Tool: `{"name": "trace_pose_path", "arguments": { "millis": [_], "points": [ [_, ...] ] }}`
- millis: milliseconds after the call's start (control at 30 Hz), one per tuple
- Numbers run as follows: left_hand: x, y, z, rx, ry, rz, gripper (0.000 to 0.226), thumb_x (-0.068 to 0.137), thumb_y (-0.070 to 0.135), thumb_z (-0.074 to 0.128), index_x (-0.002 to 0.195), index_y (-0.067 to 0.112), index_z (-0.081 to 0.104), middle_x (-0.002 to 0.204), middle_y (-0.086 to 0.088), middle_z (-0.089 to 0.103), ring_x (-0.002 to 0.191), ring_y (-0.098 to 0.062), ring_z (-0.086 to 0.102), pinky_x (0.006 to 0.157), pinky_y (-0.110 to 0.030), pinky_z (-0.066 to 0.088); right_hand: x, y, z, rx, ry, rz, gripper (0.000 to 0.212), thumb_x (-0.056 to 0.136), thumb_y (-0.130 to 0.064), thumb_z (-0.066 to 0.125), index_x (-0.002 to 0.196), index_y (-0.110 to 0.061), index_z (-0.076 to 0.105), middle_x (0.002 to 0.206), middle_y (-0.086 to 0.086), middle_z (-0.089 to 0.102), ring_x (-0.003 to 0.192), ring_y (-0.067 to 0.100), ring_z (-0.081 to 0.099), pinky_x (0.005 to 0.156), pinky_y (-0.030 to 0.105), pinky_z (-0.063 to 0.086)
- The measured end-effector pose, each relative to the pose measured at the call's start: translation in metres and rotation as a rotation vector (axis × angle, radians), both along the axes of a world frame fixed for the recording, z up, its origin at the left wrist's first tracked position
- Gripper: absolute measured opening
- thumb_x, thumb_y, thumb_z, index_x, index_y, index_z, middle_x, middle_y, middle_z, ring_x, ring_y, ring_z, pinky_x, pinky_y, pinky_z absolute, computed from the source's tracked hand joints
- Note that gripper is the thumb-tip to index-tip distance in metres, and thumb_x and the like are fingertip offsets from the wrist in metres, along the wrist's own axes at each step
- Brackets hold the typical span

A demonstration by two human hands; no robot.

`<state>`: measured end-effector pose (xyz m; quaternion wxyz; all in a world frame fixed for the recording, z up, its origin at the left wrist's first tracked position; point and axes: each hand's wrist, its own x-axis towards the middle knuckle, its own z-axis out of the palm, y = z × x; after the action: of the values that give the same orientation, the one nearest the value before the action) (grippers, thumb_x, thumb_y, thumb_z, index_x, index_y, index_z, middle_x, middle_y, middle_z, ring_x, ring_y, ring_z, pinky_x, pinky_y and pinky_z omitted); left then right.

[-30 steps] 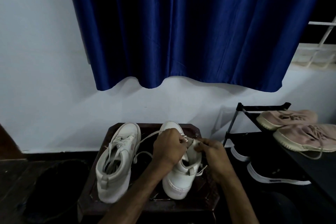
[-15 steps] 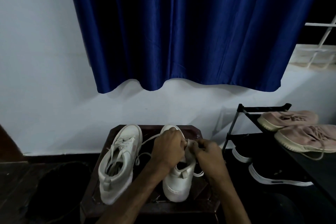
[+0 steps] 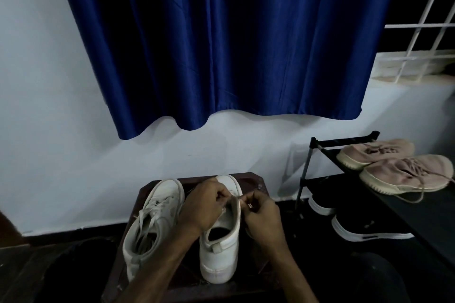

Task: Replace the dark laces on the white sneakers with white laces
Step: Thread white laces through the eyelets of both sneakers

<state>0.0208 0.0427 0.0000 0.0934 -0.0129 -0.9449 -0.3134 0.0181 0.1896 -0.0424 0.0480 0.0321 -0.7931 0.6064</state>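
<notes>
Pinching with left grip [image 3: 206, 204] and right grip [image 3: 261, 216], drawn closer than a second ago. Working on dark surface [image 3: 256, 181], at right-hand sneaker [image 3: 219, 261], tensioning white lace [image 3: 242, 200]; slack loop pulled in, so probably nearing top eyelets.

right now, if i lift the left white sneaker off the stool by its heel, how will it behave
It probably holds its shape: the left sneaker stands upright with its collar open, so the upper looks fairly stiff. Its laces lie slack and would likely dangle. It is hollow, so it is likely light.
</notes>
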Motion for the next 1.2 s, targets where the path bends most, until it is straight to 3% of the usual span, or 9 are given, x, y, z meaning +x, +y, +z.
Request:
{"name": "trace_pose_path", "arguments": {
  "millis": [167, 300, 400, 533, 733, 867, 967, 1100, 1200],
  "points": [
    [0.003, 0.003, 0.002, 0.005, -0.096, 0.048, 0.039, 0.096, 0.045, 0.049, 0.082, 0.015, 0.070, 0.091, -0.003, 0.063, 0.093, -0.020, 0.060, 0.086, -0.036, 0.046, 0.010, -0.009, 0.005, 0.254, 0.166, -0.054, 0.011, 0.088, -0.032, 0.061, 0.083, -0.023, 0.057, 0.079, -0.007, 0.067, 0.075, 0.010, 0.063, 0.071, 0.032, 0.049],
    [0.016, 0.008, -0.011, -0.007, -0.087, 0.092, 0.035, 0.086, 0.058, 0.056, 0.098, 0.027, 0.067, 0.116, 0.008, 0.046, 0.115, -0.012, 0.042, 0.104, -0.034, 0.036, 0.012, -0.009, 0.001, 0.295, 0.203, -0.018, 0.009, 0.093, -0.029, 0.053, 0.091, -0.020, 0.051, 0.086, -0.003, 0.066, 0.081, 0.019, 0.062, 0.074, 0.035, 0.047],
    [0.020, 0.004, -0.024, 0.182, -0.045, 0.128, 0.034, 0.079, 0.050, 0.055, 0.095, 0.025, 0.070, 0.133, 0.008, 0.041, 0.130, -0.016, 0.038, 0.111, -0.035, 0.029, 0.012, 0.001, -0.002, 0.154, 0.078, 0.019, 0.008, 0.093, -0.020, 0.052, 0.088, -0.014, 0.054, 0.078, -0.003, 0.064, 0.070, 0.009, 0.059, 0.072, 0.032, 0.048],
    [0.023, 0.006, -0.027, 0.265, -0.015, 0.098, 0.031, 0.074, 0.048, 0.050, 0.089, 0.028, 0.069, 0.145, 0.011, 0.034, 0.132, -0.013, 0.035, 0.114, -0.039, 0.027, 0.010, 0.024, 0.000, -0.153, -0.256, 0.149, 0.014, 0.094, -0.011, 0.050, 0.081, -0.012, 0.056, 0.076, 0.008, 0.068, 0.068, 0.018, 0.065, 0.067, 0.040, 0.060],
    [0.021, 0.003, -0.032, 0.192, 0.045, 0.067, 0.035, 0.077, 0.048, 0.049, 0.094, 0.026, 0.071, 0.147, 0.013, 0.034, 0.129, -0.011, 0.037, 0.112, -0.037, 0.029, 0.003, 0.028, 0.011, 0.323, 0.012, 0.240, 0.034, 0.092, -0.056, 0.049, 0.092, -0.024, 0.060, 0.081, -0.005, 0.068, 0.074, 0.009, 0.064, 0.071, 0.033, 0.054],
    [0.022, 0.003, -0.032, 0.187, 0.040, 0.086, 0.052, 0.070, 0.065, 0.040, 0.093, 0.027, 0.069, 0.142, 0.010, 0.040, 0.133, -0.010, 0.037, 0.111, -0.038, 0.031, -0.004, 0.008, 0.002, 0.339, 0.296, 0.253, 0.024, 0.095, -0.041, 0.054, 0.083, -0.021, 0.059, 0.075, -0.008, 0.062, 0.066, 0.004, 0.055, 0.065, 0.028, 0.046],
    [0.024, 0.004, -0.031, 0.173, 0.026, 0.088, 0.055, 0.065, 0.065, 0.037, 0.098, 0.029, 0.064, 0.137, 0.011, 0.043, 0.135, -0.006, 0.034, 0.110, -0.033, 0.031, -0.005, 0.031, 0.004, 0.332, 0.189, 0.350, 0.024, 0.094, -0.036, 0.059, 0.074, -0.022, 0.062, 0.067, -0.009, 0.061, 0.060, 0.000, 0.054, 0.062, 0.024, 0.045],
    [0.023, 0.004, -0.030, 0.235, 0.012, 0.092, 0.043, 0.071, 0.053, 0.051, 0.108, 0.031, 0.056, 0.127, 0.015, 0.045, 0.129, -0.005, 0.039, 0.103, -0.025, 0.032, -0.004, 0.086, 0.015, 0.623, -0.139, 0.652, 0.025, 0.089, -0.043, 0.062, 0.070, -0.028, 0.067, 0.073, -0.007, 0.069, 0.066, 0.000, 0.063, 0.070, 0.025, 0.052],
    [0.025, 0.006, -0.029, 0.289, 0.054, 0.124, 0.042, 0.076, 0.040, 0.064, 0.114, 0.030, 0.049, 0.117, 0.013, 0.048, 0.116, -0.011, 0.048, 0.099, -0.030, 0.040, -0.006, 0.071, 0.014, 0.710, -0.017, 0.421, 0.025, 0.088, -0.048, 0.060, 0.084, -0.025, 0.067, 0.085, -0.006, 0.070, 0.077, 0.006, 0.065, 0.076, 0.034, 0.054]
  ]
}}
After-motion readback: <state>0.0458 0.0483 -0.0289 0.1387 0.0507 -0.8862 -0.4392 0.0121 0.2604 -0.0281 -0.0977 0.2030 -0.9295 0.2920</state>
